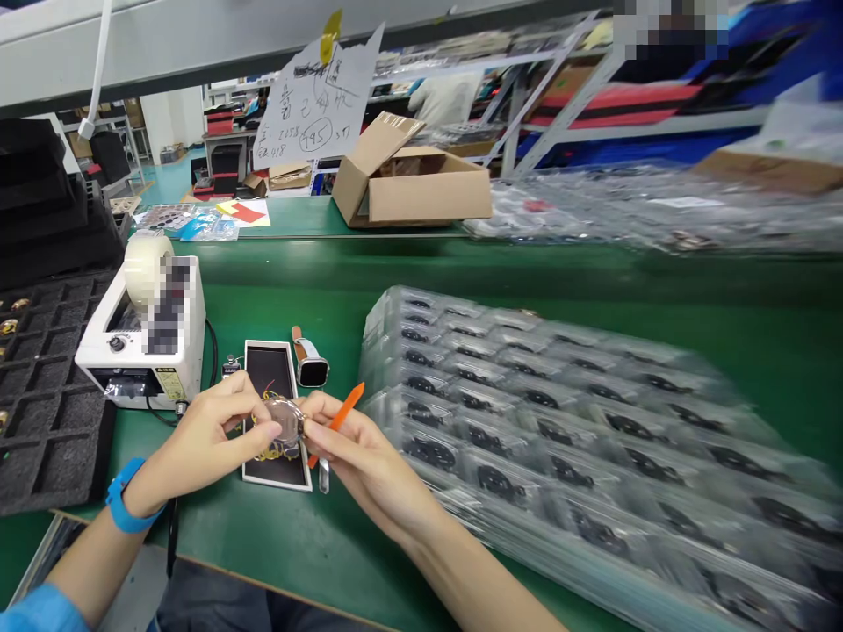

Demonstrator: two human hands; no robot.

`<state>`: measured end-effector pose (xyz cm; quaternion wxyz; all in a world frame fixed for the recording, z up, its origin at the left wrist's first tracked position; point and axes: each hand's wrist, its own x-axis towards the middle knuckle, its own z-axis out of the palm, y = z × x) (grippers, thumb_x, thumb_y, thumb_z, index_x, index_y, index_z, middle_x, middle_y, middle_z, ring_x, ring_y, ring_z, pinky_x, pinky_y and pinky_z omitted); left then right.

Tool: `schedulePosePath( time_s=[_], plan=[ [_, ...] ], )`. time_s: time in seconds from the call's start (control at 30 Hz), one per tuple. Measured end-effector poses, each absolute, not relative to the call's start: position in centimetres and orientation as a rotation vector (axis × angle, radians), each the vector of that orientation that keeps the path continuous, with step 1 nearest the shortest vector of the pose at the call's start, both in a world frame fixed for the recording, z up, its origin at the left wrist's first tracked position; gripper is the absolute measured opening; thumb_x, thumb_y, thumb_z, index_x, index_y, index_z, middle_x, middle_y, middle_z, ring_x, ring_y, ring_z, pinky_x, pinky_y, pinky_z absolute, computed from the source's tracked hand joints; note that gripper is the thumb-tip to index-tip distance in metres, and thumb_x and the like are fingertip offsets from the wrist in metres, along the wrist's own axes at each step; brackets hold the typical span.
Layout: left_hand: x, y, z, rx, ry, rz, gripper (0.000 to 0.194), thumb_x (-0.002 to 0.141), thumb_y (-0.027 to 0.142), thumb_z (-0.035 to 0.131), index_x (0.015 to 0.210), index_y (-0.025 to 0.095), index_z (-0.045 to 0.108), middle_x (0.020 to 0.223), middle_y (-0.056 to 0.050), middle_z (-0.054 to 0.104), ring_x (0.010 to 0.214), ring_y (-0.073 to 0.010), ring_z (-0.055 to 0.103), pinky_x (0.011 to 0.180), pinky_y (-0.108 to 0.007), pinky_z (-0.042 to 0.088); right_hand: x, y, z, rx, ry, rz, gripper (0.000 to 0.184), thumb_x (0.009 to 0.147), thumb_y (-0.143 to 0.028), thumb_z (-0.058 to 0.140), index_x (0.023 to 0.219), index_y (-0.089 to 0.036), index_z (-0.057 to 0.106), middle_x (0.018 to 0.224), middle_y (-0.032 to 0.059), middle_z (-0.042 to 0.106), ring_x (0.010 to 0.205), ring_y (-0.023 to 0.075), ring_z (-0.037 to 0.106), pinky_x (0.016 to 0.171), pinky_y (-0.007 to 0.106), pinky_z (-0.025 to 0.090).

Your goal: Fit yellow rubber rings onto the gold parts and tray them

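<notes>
My left hand (211, 434) and my right hand (359, 452) meet over a small black tray with a white rim (270, 369). Together they pinch a small round clear-faced part (284, 421) with thin red and yellow wires. The left fingers grip its left side. The right hand's fingertips touch its right edge, and an orange plastic pry tool (343, 410) sticks up between those fingers. On my left wrist is a blue wristband (122, 507). A watch with a brown strap (308, 360) lies just behind the hands.
A white tape dispenser (141, 338) stands at left beside black foam trays (46, 386). Stacked clear blister trays with dark parts (566, 421) fill the right of the green table (290, 281). An open cardboard box (412, 180) sits at the back.
</notes>
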<state>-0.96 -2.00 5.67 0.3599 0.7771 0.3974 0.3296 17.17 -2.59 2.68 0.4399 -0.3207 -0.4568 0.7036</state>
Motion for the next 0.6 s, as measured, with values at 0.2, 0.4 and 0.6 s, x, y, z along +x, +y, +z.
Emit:
schedulePosePath(
  time_s=[0.2,0.4,0.6],
  plan=[
    [-1.2,-2.09,5.7,2.029,0.997,0.832,0.02,0.087,0.024,0.055,0.067,0.017,0.055,0.074,0.002,0.042,0.068,-0.0108,0.04,0.063,-0.024,0.032,17.41,-2.63,2.37,-0.816,-1.147,1.759,0.034,0.073,-0.05,0.069,0.071,-0.019,0.053,0.069,-0.002,0.046,0.063,0.012,0.037,0.06,0.025,0.028],
    [-1.04,-1.95,5.39,2.007,1.027,0.838,0.021,0.086,0.023,0.056,0.066,0.017,0.055,0.072,0.003,0.041,0.068,-0.0105,0.04,0.063,-0.024,0.031,17.41,-2.64,2.25,-0.823,-1.152,1.766,0.035,0.073,-0.05,0.069,0.07,-0.019,0.053,0.071,-0.0013,0.047,0.068,0.0132,0.04,0.064,0.025,0.03],
    [-0.85,-1.87,5.38,1.977,1.037,0.861,0.022,0.086,0.022,0.055,0.064,0.017,0.054,0.071,0.003,0.042,0.067,-0.0107,0.041,0.062,-0.024,0.032,17.21,-2.56,2.15,-0.843,-1.136,1.757,0.035,0.072,-0.05,0.069,0.071,-0.019,0.053,0.07,-0.0011,0.048,0.065,0.0124,0.039,0.061,0.025,0.029]
  ],
)
